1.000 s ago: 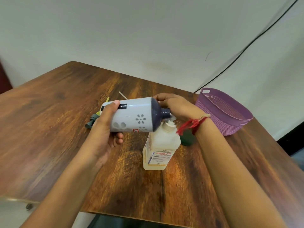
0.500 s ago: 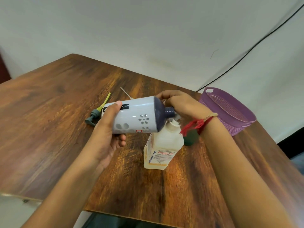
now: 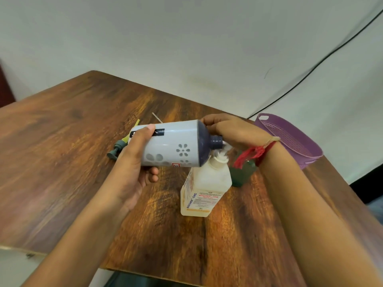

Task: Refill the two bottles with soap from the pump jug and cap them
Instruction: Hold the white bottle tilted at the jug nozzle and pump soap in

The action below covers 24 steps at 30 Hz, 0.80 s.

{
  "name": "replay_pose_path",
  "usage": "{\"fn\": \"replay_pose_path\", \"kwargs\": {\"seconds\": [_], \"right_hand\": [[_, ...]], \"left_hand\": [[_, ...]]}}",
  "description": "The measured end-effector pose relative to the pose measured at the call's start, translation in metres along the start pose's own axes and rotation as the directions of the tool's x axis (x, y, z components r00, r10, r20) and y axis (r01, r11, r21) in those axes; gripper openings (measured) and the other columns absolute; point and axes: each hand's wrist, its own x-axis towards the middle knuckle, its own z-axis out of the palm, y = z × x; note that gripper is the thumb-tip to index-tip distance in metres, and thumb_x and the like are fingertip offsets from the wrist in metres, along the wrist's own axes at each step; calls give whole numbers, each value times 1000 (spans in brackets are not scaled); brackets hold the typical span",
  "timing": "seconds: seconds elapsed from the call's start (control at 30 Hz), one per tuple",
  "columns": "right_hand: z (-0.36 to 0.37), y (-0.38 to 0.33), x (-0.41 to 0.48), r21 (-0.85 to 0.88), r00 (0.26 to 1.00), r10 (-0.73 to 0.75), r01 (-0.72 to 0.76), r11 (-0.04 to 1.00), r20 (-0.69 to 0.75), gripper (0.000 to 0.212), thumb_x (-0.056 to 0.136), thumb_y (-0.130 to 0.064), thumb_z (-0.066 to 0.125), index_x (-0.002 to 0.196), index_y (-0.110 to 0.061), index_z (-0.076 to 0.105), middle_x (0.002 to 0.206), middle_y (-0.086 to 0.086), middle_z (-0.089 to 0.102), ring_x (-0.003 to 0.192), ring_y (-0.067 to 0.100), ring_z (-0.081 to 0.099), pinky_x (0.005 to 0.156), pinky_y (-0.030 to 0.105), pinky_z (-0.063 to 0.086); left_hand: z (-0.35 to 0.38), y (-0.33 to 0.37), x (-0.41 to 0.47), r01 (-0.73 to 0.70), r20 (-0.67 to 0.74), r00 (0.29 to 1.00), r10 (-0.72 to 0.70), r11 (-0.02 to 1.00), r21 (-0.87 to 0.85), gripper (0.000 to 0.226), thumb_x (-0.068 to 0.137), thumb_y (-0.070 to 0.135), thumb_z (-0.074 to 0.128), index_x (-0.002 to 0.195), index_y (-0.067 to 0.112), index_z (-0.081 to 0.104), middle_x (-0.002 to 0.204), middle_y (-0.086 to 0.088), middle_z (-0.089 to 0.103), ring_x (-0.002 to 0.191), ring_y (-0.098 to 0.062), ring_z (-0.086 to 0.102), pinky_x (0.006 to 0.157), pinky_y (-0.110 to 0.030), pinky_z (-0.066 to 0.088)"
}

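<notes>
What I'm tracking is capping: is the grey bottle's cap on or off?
Off. The grey bottle, held sideways in the left hand, shows a bare, uncapped neck.

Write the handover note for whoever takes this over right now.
Left hand grips the flowered bottle, uncapped, sideways, neck at the spout of the pump jug.
Right hand curls over the jug's pump head.
Green bottle stands behind the jug, partly hidden.
One pump cap lies on the table behind the left hand.
Done: flowered bottle opened; fill levels not visible.
Left: finish filling, then cap the bottles.
</notes>
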Motion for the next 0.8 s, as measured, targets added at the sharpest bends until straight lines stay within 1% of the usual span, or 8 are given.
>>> {"fn": "replay_pose_path", "kwargs": {"seconds": [0.1,0.2,0.4,0.47,0.57,0.63,0.73,0.8], "right_hand": [[6,5,-3,126,999,8,-2,992,-49,35,94,3,35,82,-18,61,93,4,61,78,15,58,55,11,50],[8,10,-4,155,994,28,-11,988,-105,31,95,2,35,89,-13,61,91,4,58,73,12,54,45,9,46],[-3,0,-4,97,997,31,-24,995,-76,27,98,-5,38,83,-14,60,94,4,60,73,9,55,54,9,48],[0,2,-3,173,994,56,-39,984,-95,27,97,-3,39,82,-13,60,88,3,59,71,10,54,47,10,47],[9,9,-3,205,994,55,-35,978,-93,34,93,4,36,78,-14,60,90,6,58,70,14,54,43,12,46],[11,10,-4,156,994,48,-33,987,-98,34,93,5,35,81,-12,61,95,9,58,72,14,54,48,12,48],[2,3,-5,135,996,56,-47,990,-62,28,95,1,36,94,-8,63,101,9,60,78,15,56,59,16,49],[0,0,-4,105,997,60,-56,993,-38,26,97,-4,38,88,-13,61,95,3,59,78,13,56,59,15,49]], "left_hand": [[-1,-3,0,10,-16,1000,-10,1000,-1,34,80,53,58,88,21,61,62,-1,56,41,-6,42,35,-13,38],[1,-10,-1,49,-36,998,-49,999,-8,31,84,51,52,87,21,60,57,2,56,40,-5,41,35,-14,37],[4,-5,1,11,22,1000,-10,1000,-22,37,74,53,55,93,22,58,67,-3,56,42,-6,42,35,-14,39],[4,-5,2,3,17,1000,-2,1000,-21,42,70,55,55,94,21,58,66,-3,57,41,-6,43,35,-14,39],[3,-10,2,37,-23,999,-37,999,-9,33,79,52,54,89,21,58,58,1,55,40,-5,41,34,-13,38],[2,-11,1,72,-28,997,-72,997,-12,32,83,51,52,88,20,59,57,1,55,39,-5,41,34,-14,38],[2,-8,0,52,-2,999,-52,999,-16,38,73,54,55,89,20,59,59,0,55,39,-4,42,35,-14,39],[3,-5,0,18,19,1000,-17,1000,-14,43,69,56,55,93,20,59,62,-1,56,40,-5,43,35,-14,39]]}}
